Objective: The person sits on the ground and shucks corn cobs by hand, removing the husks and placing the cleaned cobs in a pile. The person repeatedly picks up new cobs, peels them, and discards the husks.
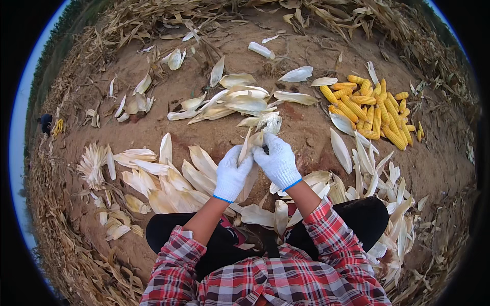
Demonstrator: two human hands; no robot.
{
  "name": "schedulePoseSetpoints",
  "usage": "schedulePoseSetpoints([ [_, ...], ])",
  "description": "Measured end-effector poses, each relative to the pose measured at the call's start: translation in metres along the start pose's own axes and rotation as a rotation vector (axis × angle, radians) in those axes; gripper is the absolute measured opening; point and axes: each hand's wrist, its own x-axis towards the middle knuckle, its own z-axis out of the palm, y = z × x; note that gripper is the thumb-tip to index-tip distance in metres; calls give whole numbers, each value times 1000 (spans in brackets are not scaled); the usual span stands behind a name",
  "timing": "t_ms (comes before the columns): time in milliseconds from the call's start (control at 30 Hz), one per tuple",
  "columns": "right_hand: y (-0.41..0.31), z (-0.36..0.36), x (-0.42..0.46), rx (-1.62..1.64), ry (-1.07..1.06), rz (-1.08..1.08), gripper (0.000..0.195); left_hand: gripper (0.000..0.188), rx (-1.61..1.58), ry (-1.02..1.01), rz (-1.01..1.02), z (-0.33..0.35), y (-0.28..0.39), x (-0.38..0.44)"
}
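Observation:
My left hand (233,170), in a white knit glove with a blue cuff, grips dry corn husk leaves (250,143) in front of my lap. My right hand (276,158), gloved the same way, touches the left one, its thumb and fingers closed around the husk's other side. A dark bit shows between its thumb and forefinger; what it is I cannot tell. Just beyond my fingertips lies a pile of unopened or loose pale husks (245,103). Husked yellow corn cobs (377,109) are heaped at the right.
Loose husk leaves (172,187) spread left of my hands, beside a bundle of husks (93,164). More husks (398,214) lie by my right knee. Dry corn stalks (126,26) edge the bare soil. A person (46,123) is far left near another heap of cobs (57,127).

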Motion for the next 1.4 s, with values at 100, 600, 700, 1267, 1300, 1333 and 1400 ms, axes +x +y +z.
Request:
schedulePoseSetpoints([
  [100, 2, 20, 2, 27, 52, 163, 26, 31, 83, 109, 43, 6, -8, 0],
  [600, 14, 19, 1, 1157, -38, 288, 17, 30, -289, 301, -127, 3, 1, 13],
  [700, 22, 13, -2, 751, -244, 76, 22, 33, -444, 242, -101, -13, -13, 24],
  [1267, 5, -32, -25, 107, -397, -14, 75, 31, -667, 191, -62, -39, 19, 29],
  [1300, 9, -22, -24, 61, -391, -33, 81, 31, -728, 166, -94, -33, 21, 27],
  [1333, 14, -11, -24, 13, -384, -50, 87, 32, -795, 120, -104, -29, 21, 26],
  [1400, 26, 11, -30, -69, -470, 109, 90, 34, -761, 92, -119, -19, 26, 19],
])
